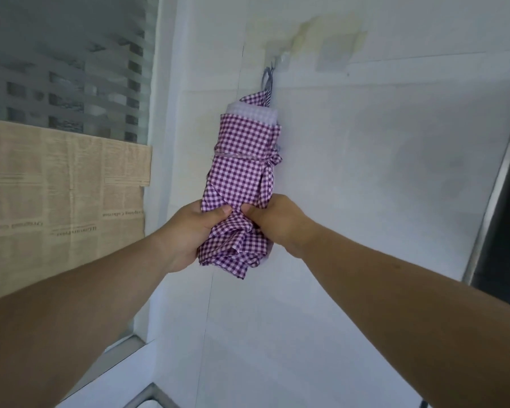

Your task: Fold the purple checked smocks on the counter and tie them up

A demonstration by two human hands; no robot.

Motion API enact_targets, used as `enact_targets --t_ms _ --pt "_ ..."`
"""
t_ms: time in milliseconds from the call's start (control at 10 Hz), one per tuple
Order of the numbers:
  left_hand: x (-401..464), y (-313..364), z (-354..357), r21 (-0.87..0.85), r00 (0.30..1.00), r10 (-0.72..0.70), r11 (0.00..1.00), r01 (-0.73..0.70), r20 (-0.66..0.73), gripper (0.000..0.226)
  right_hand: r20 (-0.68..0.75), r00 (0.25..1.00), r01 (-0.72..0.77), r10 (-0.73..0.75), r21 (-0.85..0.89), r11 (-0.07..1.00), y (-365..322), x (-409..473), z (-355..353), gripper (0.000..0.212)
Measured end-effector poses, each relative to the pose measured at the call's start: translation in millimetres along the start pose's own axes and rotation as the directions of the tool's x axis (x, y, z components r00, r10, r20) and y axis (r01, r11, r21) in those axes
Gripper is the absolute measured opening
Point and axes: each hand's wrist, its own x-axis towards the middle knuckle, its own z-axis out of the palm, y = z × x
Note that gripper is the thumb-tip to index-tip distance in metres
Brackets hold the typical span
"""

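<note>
Smock [242,172] already folded into a tight roll, bound round the middle with a tie [239,156] knotted on the right side, and hanging from the hook [273,66] on the white wall [380,160] by a loop at the top. Held at the loose lower end, well below the hook: left hand [189,231] curled round the left edge with thumb pressed across the front, right hand [274,219] pinching the bunched cloth from the right. Folding and tying of this one judged complete, hanging apparently all but finished; hands not yet let go. Bottom end left ruffled and untidy, perhaps being tugged straight or tucked. No counter and no further smocks in view, so impossible to tell how many remain. Left of the hook, frosted window [65,54] with newspaper [62,184] stuck over its lower part.
</note>
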Motion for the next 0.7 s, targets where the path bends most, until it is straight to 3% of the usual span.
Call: enact_targets --t_ms 100,200,300,400,600,700 --pt "1.6 -0.9 3.0 0.054 0.999 0.012 0.999 -0.01 -0.03 0.035 -0.024 1.0 -0.01 0.011 0.016 1.0 4.3 -4.2 3.8 0.039" --pt "2.5 1.3 1.1 0.133 0.999 -0.042 0.99 0.046 -0.027 0.046 0.054 0.995 -0.093 0.088 0.079 0.993 1.5 -12.0 -2.2 0.039" --pt "0.1 -1.2 -6.5 0.302 0.994 -0.098 0.947 0.105 -0.04 0.066 0.128 0.98 -0.16 0.155 0.03 0.987 12.9 -29.2 -5.8 0.053" --pt "0.4 -3.0 -11.2 0.393 0.994 -0.061 0.915 0.094 -0.095 0.085 0.086 0.986 -0.132 0.141 -0.1 0.986 24.8 -39.4 -11.4 0.056" --pt "-4.3 9.9 13.6 0.355 0.98 0.074 0.935 -0.004 -0.185 0.073 0.008 0.983 -0.181 0.184 -0.156 0.971 12.6 -76.2 -41.0 0.066" --pt "5.3 11.7 17.7 0.478 0.961 0.154 0.878 -0.026 -0.23 0.091 -0.021 0.988 -0.156 0.154 -0.175 0.972 -2.2 -102.9 -62.1 0.046"
